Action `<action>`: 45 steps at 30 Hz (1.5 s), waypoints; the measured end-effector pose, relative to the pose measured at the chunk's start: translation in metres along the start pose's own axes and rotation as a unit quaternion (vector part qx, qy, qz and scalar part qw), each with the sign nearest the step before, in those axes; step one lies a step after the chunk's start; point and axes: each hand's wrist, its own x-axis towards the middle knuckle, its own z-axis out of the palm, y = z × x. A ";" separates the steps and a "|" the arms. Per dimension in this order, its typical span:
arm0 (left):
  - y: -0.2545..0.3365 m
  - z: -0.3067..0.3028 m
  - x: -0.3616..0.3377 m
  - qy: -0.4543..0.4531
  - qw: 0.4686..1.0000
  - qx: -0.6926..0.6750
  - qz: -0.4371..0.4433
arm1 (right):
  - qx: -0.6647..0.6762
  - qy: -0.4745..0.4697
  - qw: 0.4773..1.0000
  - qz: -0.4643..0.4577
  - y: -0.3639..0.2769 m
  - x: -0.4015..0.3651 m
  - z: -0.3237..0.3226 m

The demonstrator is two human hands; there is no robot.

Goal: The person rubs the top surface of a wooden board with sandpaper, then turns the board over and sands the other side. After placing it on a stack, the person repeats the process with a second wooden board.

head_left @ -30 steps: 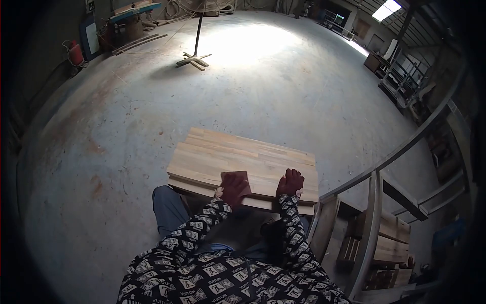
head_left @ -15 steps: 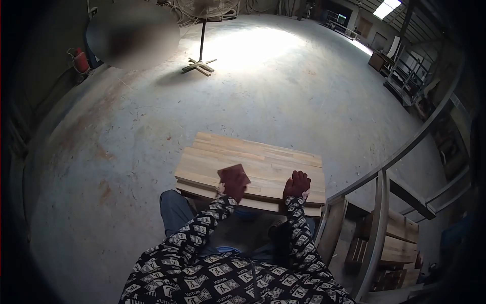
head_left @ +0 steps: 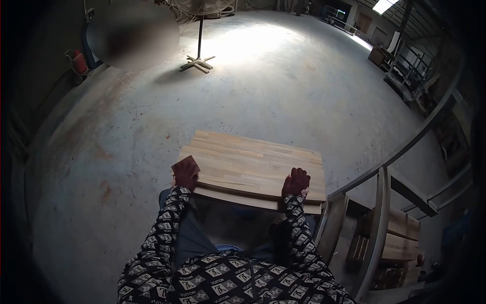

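My left hand (head_left: 187, 175), in a dark red glove, is closed on a reddish-brown sheet of sandpaper (head_left: 193, 163). The sheet lies against the left end of a pale wooden board (head_left: 248, 164) made of joined strips. My right hand (head_left: 296, 181), gloved the same way, rests on the board's top near its front right edge, with the fingers extended over the wood. Under this top board, the edge of another board (head_left: 233, 196) shows along the front. The palms and the undersides of the fingers are hidden.
A metal frame (head_left: 379, 218) stands close on the right, with wooden pieces (head_left: 400, 240) beyond it. On the concrete floor ahead is a stand with a crossed base (head_left: 197, 65). A red cylinder (head_left: 79, 62) stands by the left wall.
My left hand has moved left across the board with the sandpaper, from near the middle to its left end. My right hand stays at nearly the same spot.
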 end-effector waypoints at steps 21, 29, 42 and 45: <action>0.048 0.009 0.007 -0.023 0.999 -0.020 0.023 | -0.010 0.002 1.000 -0.005 0.001 0.001 0.003; 0.116 0.034 0.026 0.017 0.999 -0.036 -0.023 | -0.004 0.003 1.000 -0.004 0.001 0.001 0.001; 0.085 0.024 0.000 -0.007 0.996 -0.069 0.055 | -0.013 -0.011 1.000 -0.006 0.003 0.000 0.004; 0.008 0.019 0.000 0.014 0.999 0.029 -0.022 | -0.010 -0.003 1.000 0.006 0.001 0.001 0.001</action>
